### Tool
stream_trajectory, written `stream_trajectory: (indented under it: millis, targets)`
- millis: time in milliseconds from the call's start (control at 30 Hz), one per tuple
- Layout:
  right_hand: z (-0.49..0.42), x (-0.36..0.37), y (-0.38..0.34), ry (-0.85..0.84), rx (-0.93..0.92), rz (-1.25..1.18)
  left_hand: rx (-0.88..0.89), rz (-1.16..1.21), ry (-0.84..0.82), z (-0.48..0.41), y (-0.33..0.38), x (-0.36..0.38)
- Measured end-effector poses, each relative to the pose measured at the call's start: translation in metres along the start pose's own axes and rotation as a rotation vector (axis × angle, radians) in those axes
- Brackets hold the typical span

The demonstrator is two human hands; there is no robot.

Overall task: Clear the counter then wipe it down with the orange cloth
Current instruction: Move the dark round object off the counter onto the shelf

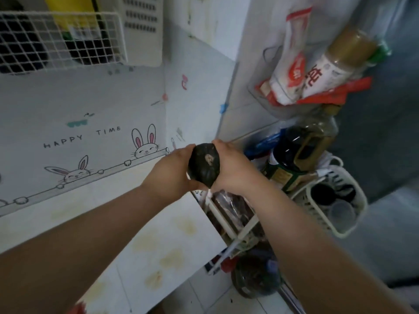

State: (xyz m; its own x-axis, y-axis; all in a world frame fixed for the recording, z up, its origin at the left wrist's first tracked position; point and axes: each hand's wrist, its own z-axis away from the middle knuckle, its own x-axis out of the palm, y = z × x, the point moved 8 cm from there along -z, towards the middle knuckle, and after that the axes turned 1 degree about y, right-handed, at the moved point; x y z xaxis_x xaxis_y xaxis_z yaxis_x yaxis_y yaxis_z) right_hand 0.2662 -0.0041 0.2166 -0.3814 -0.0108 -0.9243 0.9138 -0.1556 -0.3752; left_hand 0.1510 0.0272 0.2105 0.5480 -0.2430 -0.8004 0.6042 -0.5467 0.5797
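Note:
A small dark green squash (204, 164) with a pale stem scar is held in the air between both hands. My left hand (172, 175) grips its left side and my right hand (231, 168) grips its right side. They hold it above the right end of the white counter (140, 223), near the counter's edge and the corner of the wall. The counter surface shows yellowish stains. An orange-red patch (78, 308) shows at the bottom edge of the view; I cannot tell if it is the cloth.
A rack (238, 234) to the right of the counter holds dark bottles (294, 152) and a white basket (333, 205). A clear wall bin (272, 103) higher up holds packets and a bottle. A white wire basket (61, 39) hangs on the rabbit-patterned wall at the upper left.

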Motion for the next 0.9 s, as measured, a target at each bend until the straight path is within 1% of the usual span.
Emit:
stream_trajectory:
  millis: [133,267,367,467,667,800,900]
  targets:
    - [0.012,-0.041,0.019,0.030,0.054,0.043,0.082,-0.010,0.038,-0.016,0.039,0.006]
    - [0.009,-0.061,0.037,0.039,0.099,0.179,0.109,0.027,0.014,-0.035,0.064,0.020]
    - [-0.001,-0.063,0.047,0.058,0.124,0.299,0.110,0.009,0.006,-0.050,0.074,0.030]
    - [-0.011,-0.060,0.058,0.032,0.157,0.376,0.086,-0.067,-0.024,-0.066,0.074,0.047]
    - [-0.027,-0.046,0.072,-0.061,0.199,0.439,0.061,-0.153,-0.084,-0.082,0.064,0.075]
    - [-0.032,-0.035,0.082,-0.106,0.243,0.439,0.042,-0.243,-0.053,-0.085,0.059,0.079]
    - [-0.033,-0.023,0.088,-0.109,0.249,0.419,-0.005,-0.304,-0.122,-0.083,0.057,0.087]
